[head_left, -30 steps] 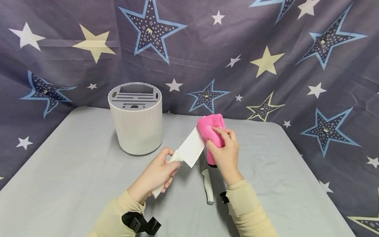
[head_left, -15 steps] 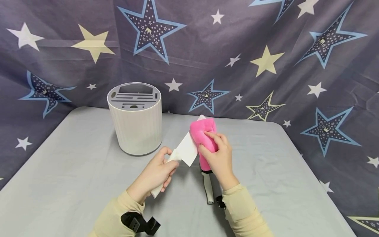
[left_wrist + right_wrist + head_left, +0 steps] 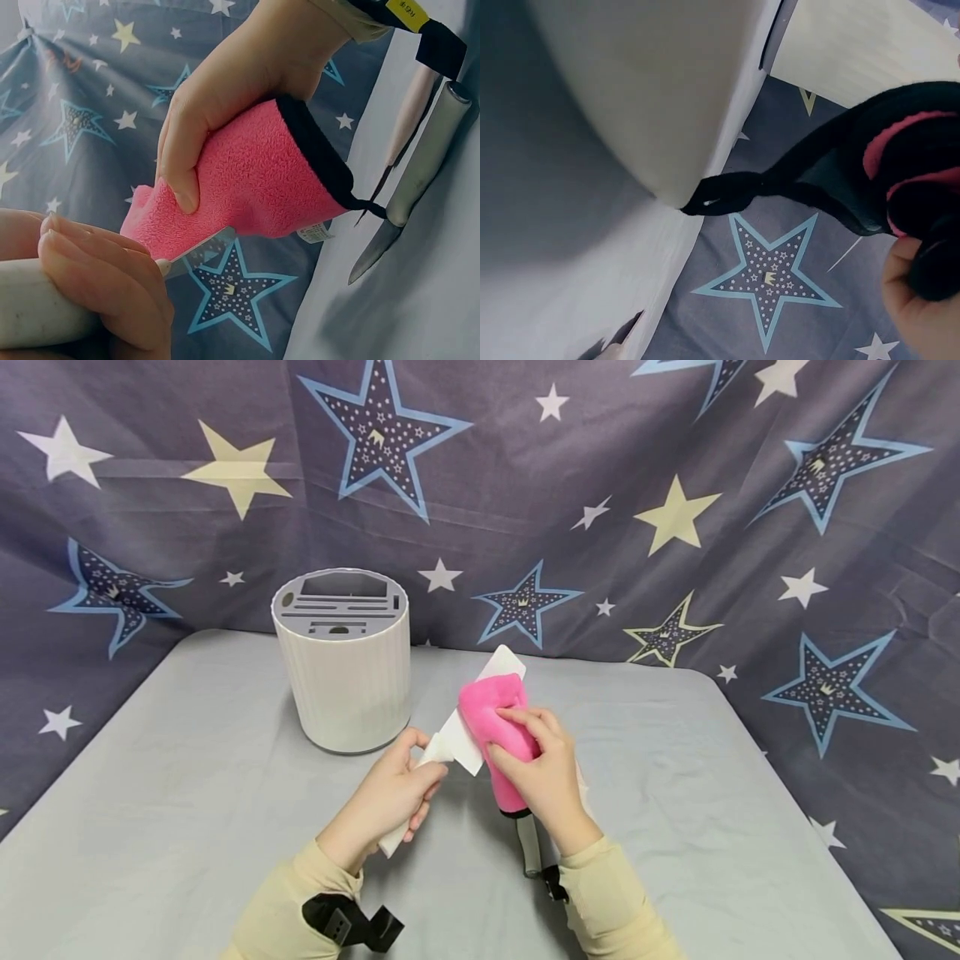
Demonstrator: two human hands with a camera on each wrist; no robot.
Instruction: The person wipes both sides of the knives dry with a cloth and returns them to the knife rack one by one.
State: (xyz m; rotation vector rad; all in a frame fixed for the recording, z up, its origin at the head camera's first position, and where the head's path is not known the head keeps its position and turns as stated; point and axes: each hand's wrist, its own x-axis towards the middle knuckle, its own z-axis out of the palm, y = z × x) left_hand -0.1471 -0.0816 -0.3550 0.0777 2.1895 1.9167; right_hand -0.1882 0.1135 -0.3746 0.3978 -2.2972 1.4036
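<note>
My left hand (image 3: 393, 793) grips the white handle of a cleaver (image 3: 459, 740), which is raised over the table and slants up to the right. In my right hand (image 3: 546, 768) is a pink towel (image 3: 491, 722) with a black hem, folded over the blade. The blade's far end sticks out beyond the towel. Seen from the left wrist, the fingers and thumb of the right hand press the towel around the blade (image 3: 202, 253). A black hanging loop (image 3: 727, 193) dangles from the towel in the right wrist view.
A white round knife block (image 3: 345, 685) with a slotted grey top stands at the back left. Below the towel lies a knife (image 3: 424, 161) with a pale handle, and a second, thinner knife (image 3: 411, 116) lies beside it. A star-patterned curtain (image 3: 480, 485) hangs behind the table.
My right hand has slid the towel down and left along the blade towards the handle, baring more of the far end. My left hand has shifted only slightly to the left.
</note>
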